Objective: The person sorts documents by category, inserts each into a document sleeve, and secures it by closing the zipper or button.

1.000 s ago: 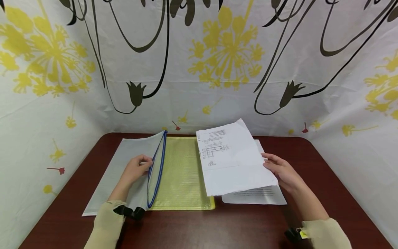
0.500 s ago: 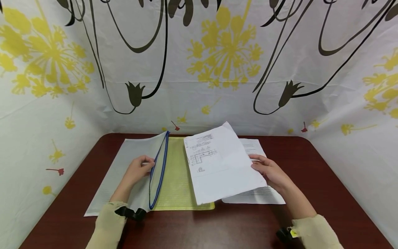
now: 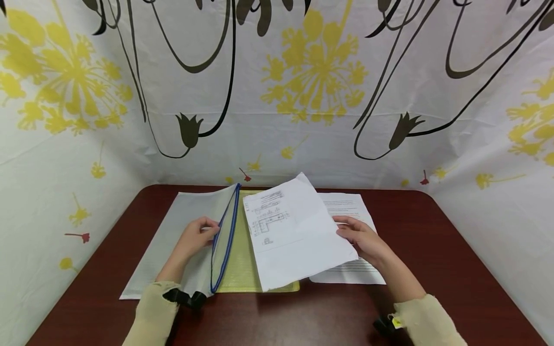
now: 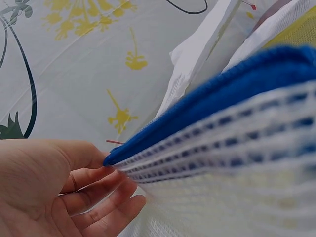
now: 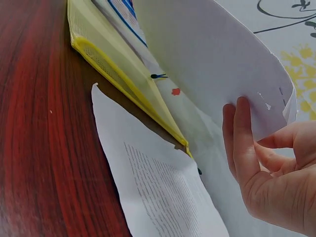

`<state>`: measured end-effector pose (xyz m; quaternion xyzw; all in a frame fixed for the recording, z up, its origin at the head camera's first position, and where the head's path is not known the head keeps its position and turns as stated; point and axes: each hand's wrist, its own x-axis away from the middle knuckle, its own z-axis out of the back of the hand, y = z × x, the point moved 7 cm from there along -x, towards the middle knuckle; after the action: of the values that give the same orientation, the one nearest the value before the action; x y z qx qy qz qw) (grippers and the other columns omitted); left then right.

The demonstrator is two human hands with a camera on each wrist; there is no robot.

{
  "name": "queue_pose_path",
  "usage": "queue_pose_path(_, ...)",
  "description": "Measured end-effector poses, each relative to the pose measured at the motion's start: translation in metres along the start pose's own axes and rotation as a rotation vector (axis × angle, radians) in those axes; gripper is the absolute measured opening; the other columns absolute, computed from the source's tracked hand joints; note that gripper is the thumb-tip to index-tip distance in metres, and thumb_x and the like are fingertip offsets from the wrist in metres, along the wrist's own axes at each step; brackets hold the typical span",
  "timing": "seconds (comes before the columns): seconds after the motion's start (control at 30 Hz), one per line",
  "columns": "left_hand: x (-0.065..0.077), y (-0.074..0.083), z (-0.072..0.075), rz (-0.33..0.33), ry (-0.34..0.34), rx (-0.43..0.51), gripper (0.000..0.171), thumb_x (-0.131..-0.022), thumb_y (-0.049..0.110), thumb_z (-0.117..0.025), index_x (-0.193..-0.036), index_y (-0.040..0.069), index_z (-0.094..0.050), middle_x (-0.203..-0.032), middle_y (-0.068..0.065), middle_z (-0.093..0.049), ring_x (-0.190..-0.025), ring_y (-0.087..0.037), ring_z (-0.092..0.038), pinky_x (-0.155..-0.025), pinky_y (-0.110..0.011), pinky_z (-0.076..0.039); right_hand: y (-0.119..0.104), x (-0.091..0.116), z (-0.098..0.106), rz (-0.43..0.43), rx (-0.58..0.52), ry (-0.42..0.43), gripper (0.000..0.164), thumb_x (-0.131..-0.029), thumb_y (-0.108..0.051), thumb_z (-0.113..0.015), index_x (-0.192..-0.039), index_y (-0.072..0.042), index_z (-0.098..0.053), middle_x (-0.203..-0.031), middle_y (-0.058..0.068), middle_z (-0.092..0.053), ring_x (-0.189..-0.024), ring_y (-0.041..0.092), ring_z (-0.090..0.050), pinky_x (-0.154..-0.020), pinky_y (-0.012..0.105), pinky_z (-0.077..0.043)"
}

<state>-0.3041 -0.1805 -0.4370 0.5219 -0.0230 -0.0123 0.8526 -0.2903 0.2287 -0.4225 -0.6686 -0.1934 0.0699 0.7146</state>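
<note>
My left hand (image 3: pixel 196 239) pinches the blue-edged mouth of a whitish mesh document pouch (image 3: pixel 173 226), drawing its opening apart. In the left wrist view the thumb and index finger grip the blue zipper edge (image 4: pixel 192 108), the other fingers loosely bent. With its thumb and fingers my right hand (image 3: pixel 361 240) holds the right edge of several white paper sheets (image 3: pixel 303 245). The top sheet carries a technical drawing, and the stack slants above a yellow mesh pouch (image 3: pixel 233 269). Its left edge is close to the blue mouth but apart from it.
A printed sheet (image 3: pixel 342 204) lies on the dark red-brown table (image 3: pixel 259 322), partly under the held papers. The yellow pouch lies flat between that sheet and the whitish pouch. A white patterned cloth (image 3: pixel 277 134) hangs behind and at both sides of the table.
My right hand has carried the paper sheets leftward, over the yellow pouch and nearer the blue-edged mouth. More of the printed sheet shows. My left hand has shifted slightly right with the pouch edge.
</note>
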Motion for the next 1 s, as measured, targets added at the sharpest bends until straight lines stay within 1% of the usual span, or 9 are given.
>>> queue_pose_path(0.27, 0.001, 0.001, -0.003, 0.002, -0.007, 0.0, 0.016, -0.1, 0.011, -0.056, -0.105, -0.004, -0.06, -0.132, -0.026, -0.06, -0.113, -0.035, -0.066, -0.083, -0.038, -0.062, -0.001, -0.005, -0.009, 0.008, 0.004, -0.012, 0.052, -0.103, -0.012, -0.052, -0.149, 0.002, -0.034, -0.105, -0.009, -0.065, -0.086, 0.005, -0.068, -0.07, 0.023, -0.059)
queue_pose_path(0.4, 0.002, 0.0, -0.004, -0.008, -0.006, 0.0, 0.016, -0.1, 0.01, -0.056, -0.105, -0.004, -0.061, -0.13, -0.026, -0.061, -0.111, -0.035, -0.066, -0.083, -0.038, -0.062, -0.004, -0.005, -0.012, 0.011, 0.01, -0.019, 0.053, -0.103, -0.013, -0.051, -0.15, 0.002, -0.033, -0.106, -0.009, -0.065, -0.087, 0.005, -0.067, -0.07, 0.023, -0.059)
queue_pose_path(0.7, 0.002, -0.001, -0.005, -0.015, -0.009, 0.004, 0.017, -0.1, 0.011, -0.056, -0.104, -0.005, -0.061, -0.131, -0.027, -0.061, -0.11, -0.034, -0.067, -0.083, -0.04, -0.062, -0.013, 0.002, -0.009, 0.027, 0.031, -0.044, 0.055, -0.104, -0.015, -0.05, -0.151, 0.004, -0.029, -0.109, -0.008, -0.065, -0.09, 0.007, -0.069, -0.073, 0.025, -0.06)
queue_pose_path(1.0, 0.002, -0.001, -0.005, -0.002, -0.012, -0.003, 0.017, -0.1, 0.011, -0.056, -0.105, -0.005, -0.061, -0.132, -0.026, -0.06, -0.112, -0.034, -0.066, -0.084, -0.04, -0.062, -0.018, 0.011, -0.005, 0.027, 0.043, -0.032, 0.056, -0.103, -0.017, -0.053, -0.151, 0.002, -0.031, -0.109, -0.006, -0.063, -0.089, 0.007, -0.068, -0.072, 0.025, -0.06)
